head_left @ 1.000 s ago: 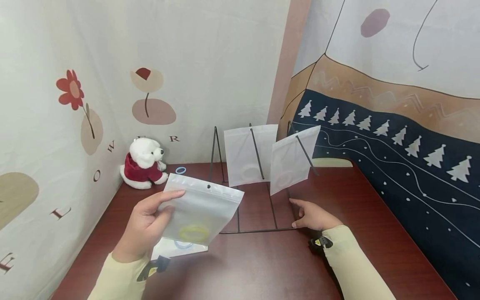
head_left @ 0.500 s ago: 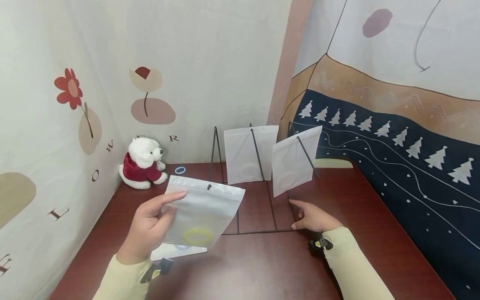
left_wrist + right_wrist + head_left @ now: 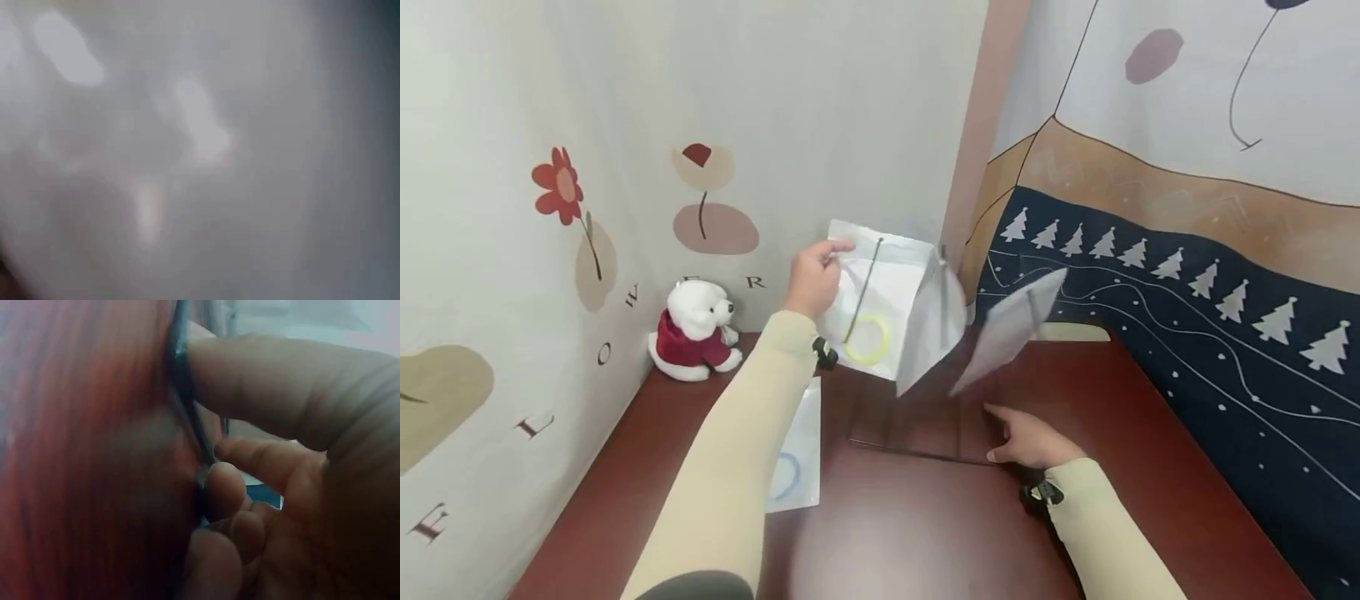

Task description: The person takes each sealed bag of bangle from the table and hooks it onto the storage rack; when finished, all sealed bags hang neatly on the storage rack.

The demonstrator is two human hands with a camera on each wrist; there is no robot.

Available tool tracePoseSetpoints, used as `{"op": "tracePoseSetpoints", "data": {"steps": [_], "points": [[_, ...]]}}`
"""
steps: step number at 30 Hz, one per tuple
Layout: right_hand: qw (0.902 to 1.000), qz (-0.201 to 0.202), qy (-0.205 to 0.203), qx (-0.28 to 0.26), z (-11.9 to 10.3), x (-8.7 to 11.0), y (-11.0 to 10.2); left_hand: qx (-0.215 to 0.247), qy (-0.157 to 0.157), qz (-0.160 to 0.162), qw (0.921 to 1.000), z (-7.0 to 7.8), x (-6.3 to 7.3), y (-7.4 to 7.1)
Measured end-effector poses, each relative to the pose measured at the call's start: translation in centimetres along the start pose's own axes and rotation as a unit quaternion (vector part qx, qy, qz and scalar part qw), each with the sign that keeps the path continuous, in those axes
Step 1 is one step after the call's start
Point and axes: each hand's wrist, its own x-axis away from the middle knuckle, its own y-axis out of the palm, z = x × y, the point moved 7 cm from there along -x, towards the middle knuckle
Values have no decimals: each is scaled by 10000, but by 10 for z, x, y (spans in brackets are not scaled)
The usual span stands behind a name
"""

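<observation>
My left hand [image 3: 814,279] pinches the upper left corner of a white zip bag [image 3: 887,292] with a yellow ring inside. The bag is at the left prong of a black wire display rack [image 3: 917,454], and the prong's rod crosses in front of it. Beside it, two more white bags hang slanted: the middle bag [image 3: 928,325], partly covered, and the blurred right bag [image 3: 1015,329]. At the rack's front right corner, my right hand [image 3: 1036,437] holds the base wire; the right wrist view shows thumb and fingers around the black wire [image 3: 181,369]. The left wrist view is only a whitish blur.
A flat bag [image 3: 797,467] with a blue ring lies on the table [image 3: 917,533], partly under my left sleeve. A white toy bear [image 3: 696,321] in a red coat sits at the back left. Printed cloths [image 3: 820,108] stand behind and beside the table.
My left hand has carried the yellow-ring bag up and forward to the rack's left prong. The two hanging bags have shifted and tilted. The right hand stays at the base.
</observation>
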Motion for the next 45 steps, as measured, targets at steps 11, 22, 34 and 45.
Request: {"op": "tracePoseSetpoints", "data": {"steps": [11, 22, 34, 45], "points": [[9985, -169, 507, -94, 4, 10, 13, 1, -28, 223, 9997, -36, 34, -8], [9994, -225, 196, 152, -7, -6, 14, -114, -482, 83, 9987, -102, 94, -50], [9995, -85, 226, 195, -9, -12, -3, -2208, -1798, -1480, 9471, -190, 157, -92], [10000, 71, -61, -7, 0, -7, -11, -3316, -2526, -2236, 8810, -207, 164, -79]]}}
